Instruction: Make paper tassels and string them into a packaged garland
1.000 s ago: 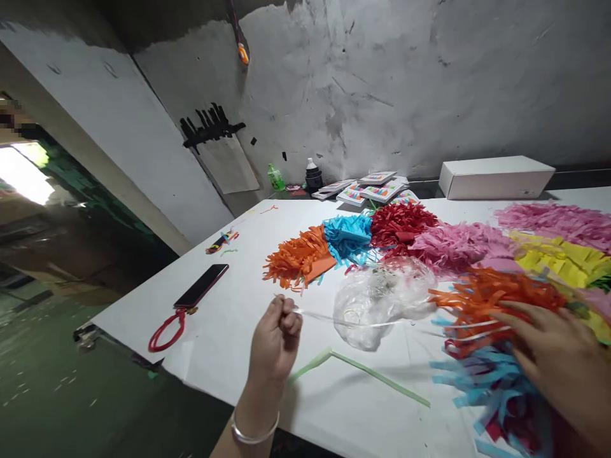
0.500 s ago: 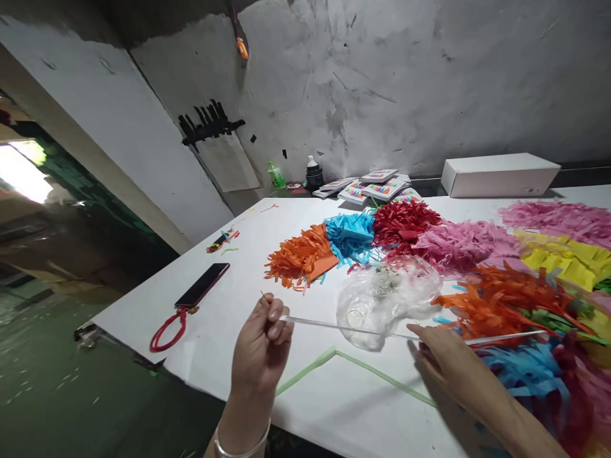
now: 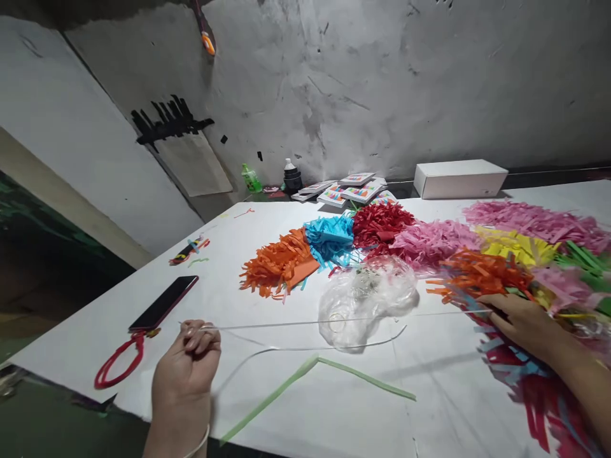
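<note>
My left hand (image 3: 188, 359), near the front left of the table, is closed with its fingertips pinching a thin white ribbon (image 3: 281, 324). The ribbon runs nearly straight across to my right hand (image 3: 518, 321), whose fingers are closed at its other end; the fingertips are partly hidden. A loose length of the same ribbon curves below the taut part. Behind the ribbon lies a crumpled clear plastic bag (image 3: 367, 299) with a small ring-shaped item showing. Beside and under my right hand are orange tissue fringe (image 3: 482, 277) and a blurred red and blue fringe (image 3: 534, 388).
A green paper strip (image 3: 363, 375) lies bent in front. At left rests a phone (image 3: 165, 302) with a red cord (image 3: 114, 369). Orange (image 3: 277, 261), blue (image 3: 329, 238), red (image 3: 382, 222) and pink fringe bundles (image 3: 434, 242) line the middle. Printed packets (image 3: 360, 191) and a white box (image 3: 461, 179) stand behind.
My hands have moved apart, left hand leftward and right hand rightward, stretching the ribbon between them. A loose ribbon length now shows below. The view has shifted to the right.
</note>
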